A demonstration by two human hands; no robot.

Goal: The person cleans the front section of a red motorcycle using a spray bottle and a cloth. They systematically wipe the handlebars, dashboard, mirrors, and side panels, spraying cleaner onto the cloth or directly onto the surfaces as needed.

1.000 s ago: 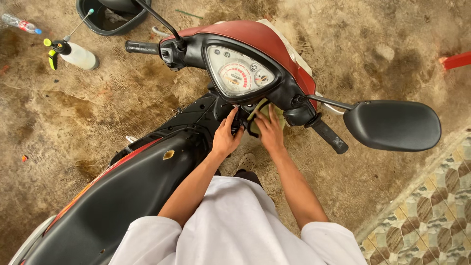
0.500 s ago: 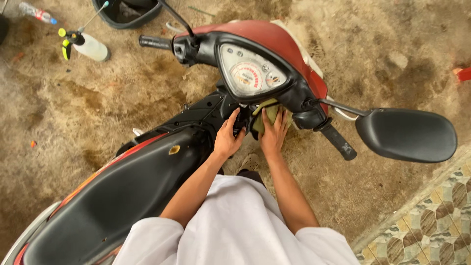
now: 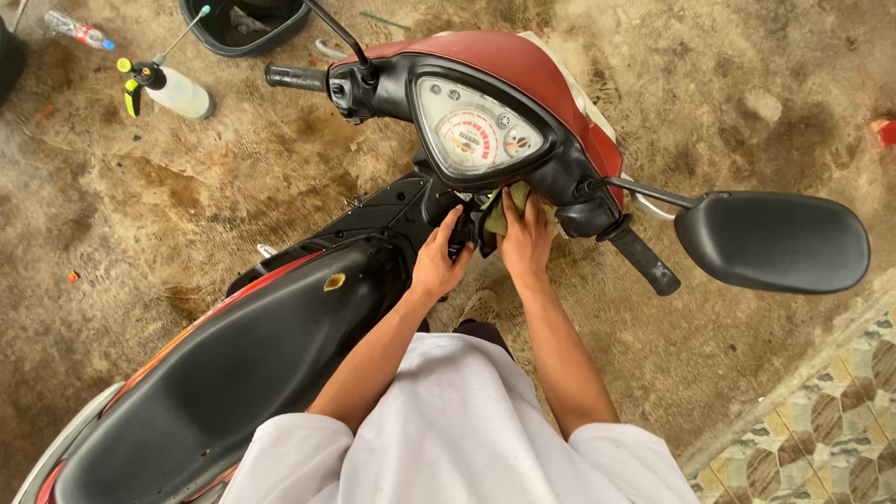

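**Olive-green rag pressed under a scooter's dashboard**

Black plastic forms the basin [image 3: 245, 21] at the top edge of the view; we see something dark lying inside it but cannot tell what it is. Near it, on the stained concrete floor [image 3: 187, 187], a white spray bottle [image 3: 173, 89] with a yellow-green trigger lies on its side, and a clear bottle [image 3: 79, 31] with a blue cap lies further left; their contents are not readable to us.

We look down along two bare forearms coming out of white sleeves toward the red and black scooter [image 3: 308, 308]. The right hand [image 3: 527, 241] lies flat, fingers together and extended, pressing an olive-green rag [image 3: 499, 213] against the dark panel just below the instrument cluster [image 3: 471, 135]. The left hand [image 3: 441, 261] sits just beside it, fingers curled around a black part of the same panel, thumb raised; its fingertips touch the rag's edge. The black mirror [image 3: 775, 241] juts out to the right, and the black seat [image 3: 233, 373] runs toward the lower left.
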